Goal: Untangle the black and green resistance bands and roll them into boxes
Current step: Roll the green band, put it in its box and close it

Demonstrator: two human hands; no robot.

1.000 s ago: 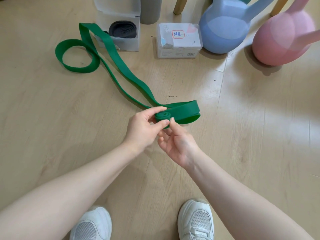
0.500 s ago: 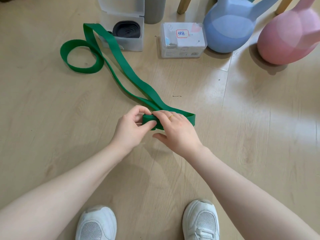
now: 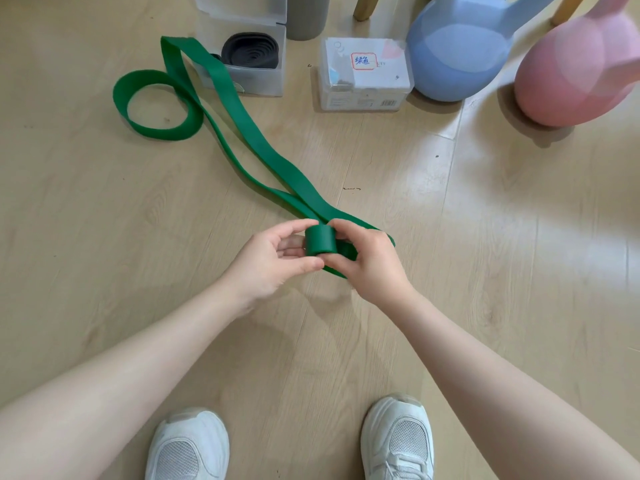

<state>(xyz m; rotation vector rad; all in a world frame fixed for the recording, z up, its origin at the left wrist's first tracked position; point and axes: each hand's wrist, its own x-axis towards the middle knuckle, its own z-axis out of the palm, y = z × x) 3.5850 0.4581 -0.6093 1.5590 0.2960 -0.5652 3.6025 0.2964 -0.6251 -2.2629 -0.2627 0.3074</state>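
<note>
A long green resistance band (image 3: 242, 133) lies across the wooden floor, its far end looped at the upper left. Its near end is wound into a small tight roll (image 3: 320, 240). My left hand (image 3: 273, 259) pinches the roll from the left between thumb and fingers. My right hand (image 3: 367, 258) grips it from the right, covering the band's fold behind. The black band (image 3: 250, 50) sits coiled inside an open clear box (image 3: 263, 81) at the top. A second clear box (image 3: 365, 74) with a red-framed label stands closed beside it.
A blue kettlebell (image 3: 457, 46) and a pink kettlebell (image 3: 581, 67) stand at the upper right. A grey cylinder (image 3: 308, 15) and wooden legs (image 3: 365, 6) are behind the boxes. My white shoes (image 3: 188, 445) are at the bottom.
The roll has grown thicker as both hands turned it. My right hand shifted from lying over the band to gripping the roll's right side. The loose band has been drawn slightly nearer.
</note>
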